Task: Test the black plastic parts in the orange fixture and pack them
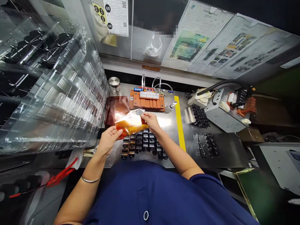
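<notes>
Both grips are narrow, pinching an orange plastic sheet [130, 125] between fingers and thumb, the left hand [108, 140] and right hand [150, 121] holding it spread just above rows of black parts [140, 144] near the front edge of the surface [185, 157].

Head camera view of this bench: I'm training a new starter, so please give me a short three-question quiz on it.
1. Which wrist wears the bangle, left or right?
2. True or false: the yellow strip lies to the person's right of the black parts.
3. What are the left hand and right hand both holding?

Key: 1. Left. 2. True. 3. Amber film.
</notes>
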